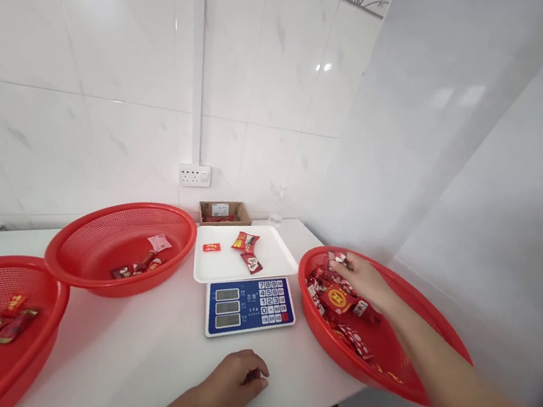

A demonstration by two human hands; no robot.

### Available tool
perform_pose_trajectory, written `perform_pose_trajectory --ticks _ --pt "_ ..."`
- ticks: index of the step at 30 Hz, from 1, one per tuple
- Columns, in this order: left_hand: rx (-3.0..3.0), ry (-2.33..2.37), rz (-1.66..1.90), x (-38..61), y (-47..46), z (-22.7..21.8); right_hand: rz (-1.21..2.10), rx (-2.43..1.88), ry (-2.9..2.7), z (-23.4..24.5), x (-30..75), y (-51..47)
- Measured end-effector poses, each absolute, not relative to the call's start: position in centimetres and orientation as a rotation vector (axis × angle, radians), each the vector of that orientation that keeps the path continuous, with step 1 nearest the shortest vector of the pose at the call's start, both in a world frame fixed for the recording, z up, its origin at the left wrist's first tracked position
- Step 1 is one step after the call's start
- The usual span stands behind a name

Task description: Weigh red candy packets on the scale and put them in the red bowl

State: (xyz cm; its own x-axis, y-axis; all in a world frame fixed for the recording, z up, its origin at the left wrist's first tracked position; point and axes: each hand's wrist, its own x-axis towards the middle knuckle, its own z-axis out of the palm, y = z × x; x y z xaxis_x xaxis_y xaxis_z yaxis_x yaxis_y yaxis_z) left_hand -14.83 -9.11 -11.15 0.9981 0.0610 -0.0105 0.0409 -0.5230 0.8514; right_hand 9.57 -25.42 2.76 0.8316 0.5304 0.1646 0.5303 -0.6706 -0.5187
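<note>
Right of a blue-and-white digital price scale (pixel 250 308), a person's right hand (pixel 364 280) reaches into a red plastic basket (pixel 334 350), its grip closed on a small red-and-white packet (pixel 336 258) above other wrapped packets (pixel 337 299). On the scale's near side, the left hand (pixel 236 384) curls loosely over the white counter (pixel 130 345), its grip narrow. Three red wrappers (pixel 246 241) lie on the scale's white tray (pixel 219 267); two mesh-sided baskets (pixel 100 233) stand left of it.
</note>
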Motion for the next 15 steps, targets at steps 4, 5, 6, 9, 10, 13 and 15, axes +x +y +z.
perform_pose_trajectory --ticks 4,5,6,9,10,13,15 --pt "2.131 0.061 0.028 -14.8 -9.0 -11.2 0.076 -2.299 -0.945 2.7 7.9 -19.4" --pt "2.133 0.057 0.033 -14.8 -9.0 -11.2 0.086 -2.281 -0.974 2.6 7.5 -17.9" --pt "2.136 0.052 0.041 -14.8 -9.0 -11.3 0.093 -2.270 -0.995 2.5 7.1 -16.4" --pt "2.140 0.042 0.061 -14.7 -9.0 -11.4 0.115 -2.261 -1.034 1.8 5.9 -12.5" --pt "2.140 0.041 0.063 -14.7 -9.0 -11.4 0.126 -2.258 -1.044 1.6 5.6 -11.6" --pt "2.152 0.034 0.055 -14.8 -8.9 -11.4 0.141 -2.250 -1.053 1.1 5.0 -9.8" --pt "2.163 0.029 0.051 -14.8 -8.9 -11.4 0.128 -2.255 -1.033 0.9 5.0 -9.5"
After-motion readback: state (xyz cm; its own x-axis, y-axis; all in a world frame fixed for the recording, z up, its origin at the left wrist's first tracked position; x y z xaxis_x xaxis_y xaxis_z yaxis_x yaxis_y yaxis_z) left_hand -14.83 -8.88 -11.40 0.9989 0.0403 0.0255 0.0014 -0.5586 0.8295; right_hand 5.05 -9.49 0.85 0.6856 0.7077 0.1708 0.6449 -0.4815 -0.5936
